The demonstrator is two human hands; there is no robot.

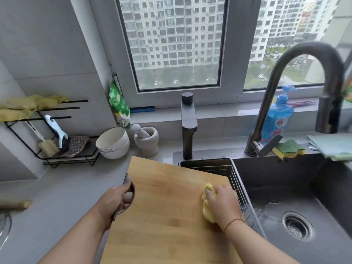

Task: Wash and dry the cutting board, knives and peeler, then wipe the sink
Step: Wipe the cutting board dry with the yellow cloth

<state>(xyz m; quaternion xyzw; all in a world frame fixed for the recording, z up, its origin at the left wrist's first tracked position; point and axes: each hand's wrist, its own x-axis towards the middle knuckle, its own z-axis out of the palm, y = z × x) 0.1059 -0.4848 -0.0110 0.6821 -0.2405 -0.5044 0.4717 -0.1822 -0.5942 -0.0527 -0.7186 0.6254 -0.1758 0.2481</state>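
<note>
Cutting board (pixel 167 212): big and wooden, lying partly over the gray counter (pixel 62 197) and partly over the wire basket (pixel 236 180) at the sink's left edge.
Left hand (pixel 116 199): fingers curled through the metal handle (pixel 127 197) on the board's left side — holding it.
Right hand (pixel 222 202): presses a bunched yellow cloth (pixel 207 204) on the board near its right edge, fingers curled over it.
Sink (pixel 297 189): dark, wet near the drain (pixel 297 226).
Peeler (pixel 57 130): blue and white — in the black rack (pixel 62 149) far left.
Behind the sink: a curved tap (pixel 297 77), blue soap bottle (pixel 278 117), sponge (pixel 289 149).
</note>
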